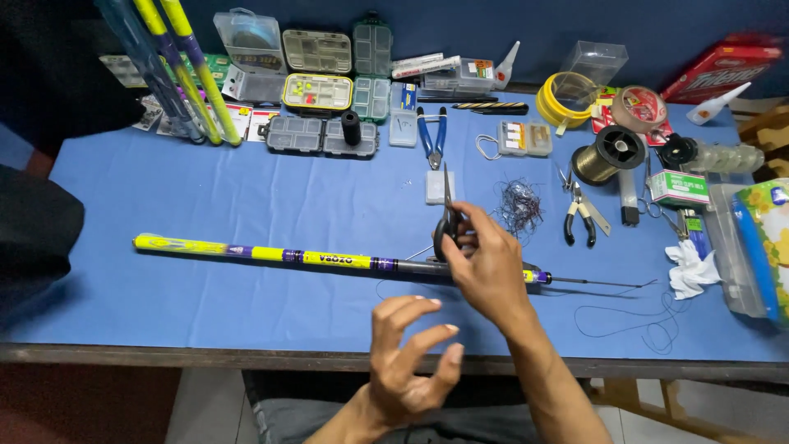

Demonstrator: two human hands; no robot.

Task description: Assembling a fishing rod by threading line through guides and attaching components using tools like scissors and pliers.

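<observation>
Your left hand [407,362] hovers nearest you, over the table's front edge, fingers curled and half open; whether it pinches any thread, I cannot tell. Just beyond, your right hand [485,263] grips a pair of black-handled scissors [447,215], blades pointing away from you, right over the yellow-and-black telescopic fishing rod [329,258] lying across the blue table cover [246,197]. A thin dark line [625,316] trails off the rod's slim tip in loose loops. In my judgement, a clean cut needs the line taut and the blades close to the rod, tips clear of your fingers.

Further back, near the right edge, lies a small green-and-white carton [678,187]. Along the rear stand clear and grey compartment boxes [316,136], one yellow-rimmed, flat printed packets under the upright rods at left, and a red printed box [719,70] at far right.
</observation>
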